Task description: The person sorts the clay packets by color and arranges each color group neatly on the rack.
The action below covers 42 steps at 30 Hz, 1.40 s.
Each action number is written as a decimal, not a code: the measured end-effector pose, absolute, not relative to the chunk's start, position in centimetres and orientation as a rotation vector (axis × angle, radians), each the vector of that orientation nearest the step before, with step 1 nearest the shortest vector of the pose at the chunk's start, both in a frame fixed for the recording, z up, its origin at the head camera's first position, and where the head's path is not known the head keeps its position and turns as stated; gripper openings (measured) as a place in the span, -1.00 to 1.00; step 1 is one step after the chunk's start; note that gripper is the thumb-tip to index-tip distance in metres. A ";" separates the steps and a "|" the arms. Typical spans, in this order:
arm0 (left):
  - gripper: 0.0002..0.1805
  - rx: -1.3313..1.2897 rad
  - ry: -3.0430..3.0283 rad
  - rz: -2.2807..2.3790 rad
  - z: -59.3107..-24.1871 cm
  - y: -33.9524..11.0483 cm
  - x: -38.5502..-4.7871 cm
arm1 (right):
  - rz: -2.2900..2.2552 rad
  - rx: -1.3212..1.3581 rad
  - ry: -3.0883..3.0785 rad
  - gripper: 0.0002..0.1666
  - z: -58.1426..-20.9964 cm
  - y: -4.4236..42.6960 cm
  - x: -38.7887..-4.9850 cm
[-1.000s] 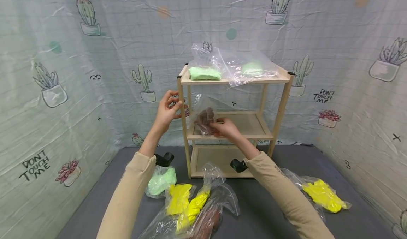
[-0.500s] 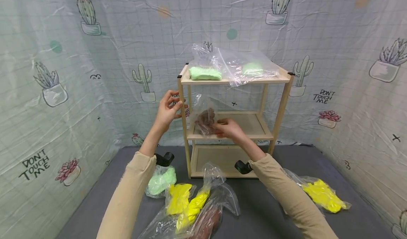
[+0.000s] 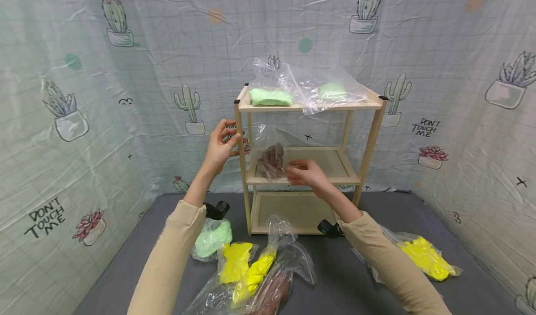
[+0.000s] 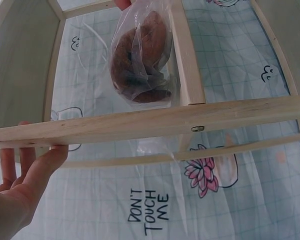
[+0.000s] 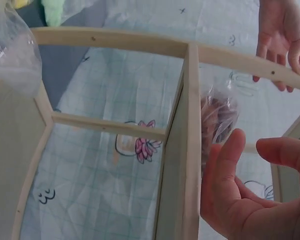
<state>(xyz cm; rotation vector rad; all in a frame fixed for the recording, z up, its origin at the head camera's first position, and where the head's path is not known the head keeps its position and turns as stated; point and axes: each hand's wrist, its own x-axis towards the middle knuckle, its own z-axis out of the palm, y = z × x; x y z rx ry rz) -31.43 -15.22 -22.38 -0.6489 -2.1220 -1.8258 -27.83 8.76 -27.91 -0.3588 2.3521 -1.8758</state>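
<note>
Brown-filled bag (image 3: 273, 159), left front on middle shelf (image 3: 324, 164), could be tipped off if brushed by empty, loose-fingered right hand (image 3: 310, 175) or if post (image 3: 245, 189) gripped by left hand (image 3: 220, 143) is jolted.

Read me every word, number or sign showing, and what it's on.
"DON'T TOUCH ME": backdrop, head view left and right; also left wrist view.
"X": small backdrop marks.
Not fully readable: backdrop letters behind the left hand; those cut off at top left.
Right wrist camera: mark too small.
Bags: nothing legible.
</note>
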 end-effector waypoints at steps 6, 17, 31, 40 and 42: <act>-0.66 -0.655 -2.127 -1.828 -22.4 -15.2 -31.4 | -1.874 -0.424 2.284 -0.47 -28.3 9.2 -26.2; -0.66 -0.660 -2.121 -1.831 -22.3 -15.3 -31.4 | -1.825 -0.474 2.127 -0.47 -29.7 9.6 -22.8; -0.70 -0.638 -2.112 -1.872 -22.1 -15.2 -31.1 | -1.782 -0.451 1.657 -0.38 -34.1 9.9 -18.5; -0.69 -0.635 -2.114 -1.924 -22.1 -15.4 -30.9 | -1.736 -0.414 1.518 -0.43 -36.3 9.9 -16.5; -0.67 -0.637 -2.122 -1.915 -22.2 -15.4 -31.0 | -1.717 -0.401 1.484 -0.44 -37.1 10.0 -16.2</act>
